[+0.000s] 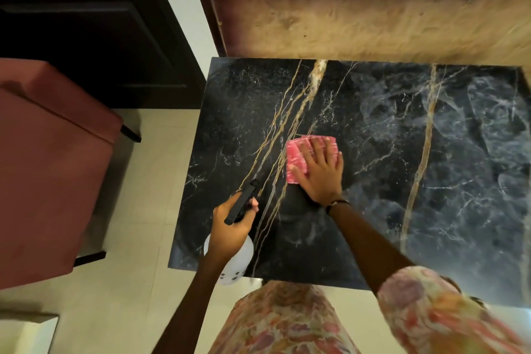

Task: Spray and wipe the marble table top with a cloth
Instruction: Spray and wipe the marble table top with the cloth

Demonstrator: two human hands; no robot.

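since soft and light, pink cloth (pixel 298 158) mid marble table top (pixel 402 152): pressed flat under spread right hand (pixel 319 172); left hand (pixel 230 227) wrapped around spray bottle (pixel 238 261) neck.

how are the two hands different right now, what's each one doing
The left hand is curled around the white spray bottle at the table's near left edge; the right hand lies flat, fingers spread, pressing the pink cloth on the marble table top. Both are bare.

dim warm indoor light, soft glare on the marble table top (pixel 431 152) (right side mostly), blurry floral sleeve (pixel 436 319), edges bowed by wide-angle
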